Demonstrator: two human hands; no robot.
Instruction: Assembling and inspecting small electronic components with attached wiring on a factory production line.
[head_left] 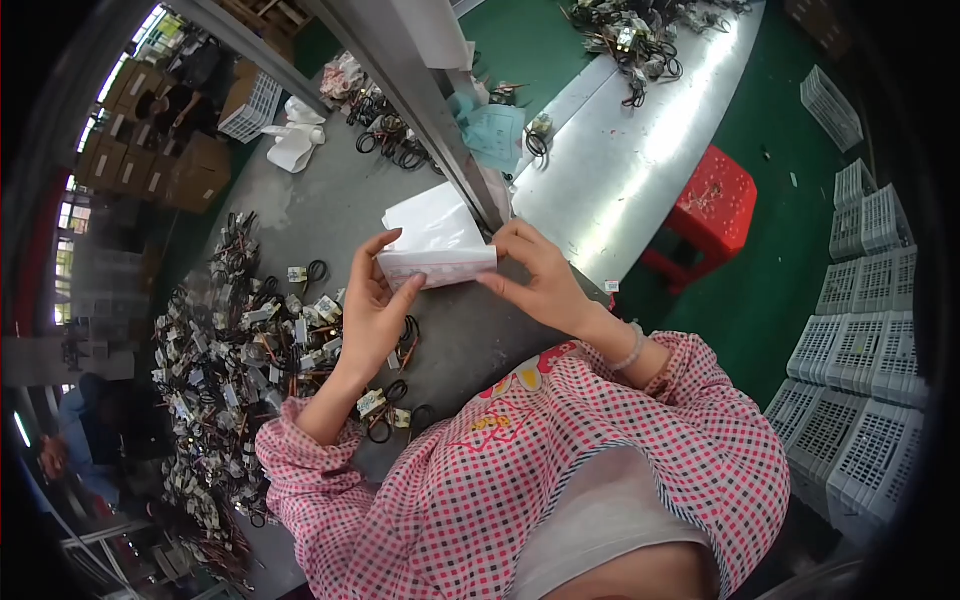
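Head view: left hand and right hand (both angled inward) pinch a folded white sheet.

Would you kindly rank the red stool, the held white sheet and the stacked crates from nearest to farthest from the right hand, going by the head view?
1. Held white sheet: its right end is gripped by the right hand.
2. Red stool: off to the hand's right, beside the metal table.
3. Stacked crates: farther right, near the picture's edge.
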